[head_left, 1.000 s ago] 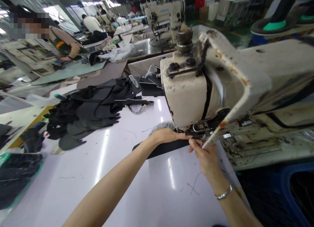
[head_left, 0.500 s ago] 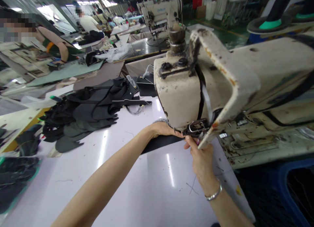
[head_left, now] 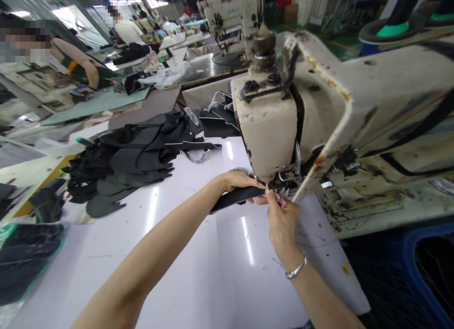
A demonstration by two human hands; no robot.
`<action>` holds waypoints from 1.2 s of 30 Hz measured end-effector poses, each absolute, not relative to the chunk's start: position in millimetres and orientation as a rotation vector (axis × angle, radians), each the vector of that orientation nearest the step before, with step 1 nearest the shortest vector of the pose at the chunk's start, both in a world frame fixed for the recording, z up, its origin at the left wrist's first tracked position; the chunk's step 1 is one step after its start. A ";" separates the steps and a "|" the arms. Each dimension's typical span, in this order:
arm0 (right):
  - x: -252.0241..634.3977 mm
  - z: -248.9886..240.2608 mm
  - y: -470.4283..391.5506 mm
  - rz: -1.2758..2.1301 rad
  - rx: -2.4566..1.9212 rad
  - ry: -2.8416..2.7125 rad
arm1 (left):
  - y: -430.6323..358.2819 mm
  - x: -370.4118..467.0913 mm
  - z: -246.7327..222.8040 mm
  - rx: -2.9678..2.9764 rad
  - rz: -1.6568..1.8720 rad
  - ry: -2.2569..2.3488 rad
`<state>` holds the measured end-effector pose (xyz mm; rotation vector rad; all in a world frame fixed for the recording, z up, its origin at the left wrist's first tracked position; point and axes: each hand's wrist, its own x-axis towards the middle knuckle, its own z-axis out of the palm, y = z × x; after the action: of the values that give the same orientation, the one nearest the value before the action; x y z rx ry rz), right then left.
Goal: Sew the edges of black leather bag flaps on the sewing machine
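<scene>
Black panel (head_left: 236,197) against left hand (head_left: 241,180), forearm (head_left: 173,225) diagonal

The left forearm (head_left: 156,241) slants upward from the lower left, and the left hand (head_left: 239,180) lies with its fingers extended rightward. The right forearm (head_left: 321,296) rises from the lower right; the right hand (head_left: 283,220) is curled, thumb tip close beside the left fingertips.

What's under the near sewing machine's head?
Small metal parts, and one end of a black piece that the left hand and right hand touch. The hands partly cover that end; what lies beneath can't be seen.
</scene>
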<state>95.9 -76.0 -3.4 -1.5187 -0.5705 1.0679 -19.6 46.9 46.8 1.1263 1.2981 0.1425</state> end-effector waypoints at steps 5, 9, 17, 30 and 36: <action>92.9 2.6 -74.4 1.021 -1.500 -0.552 | 52.2 -26.4 34.5 0.998 -0.064 1.137; 92.5 13.3 -72.9 1.020 -1.468 -0.525 | 43.5 -28.1 25.3 0.921 0.020 1.113; 92.1 9.5 -72.5 1.064 -1.409 -0.426 | 4.6 -19.1 16.2 0.704 0.315 1.116; 123.7 -3.8 -72.3 1.031 -1.452 -0.612 | -73.2 46.8 25.7 0.125 0.897 1.295; 148.3 9.5 -68.9 1.145 -1.505 -0.746 | -83.5 76.3 24.7 -0.052 1.076 1.236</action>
<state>148.3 -68.9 9.5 -1.5046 -0.7464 1.1448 76.3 -83.5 24.7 -0.0517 1.2359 1.0763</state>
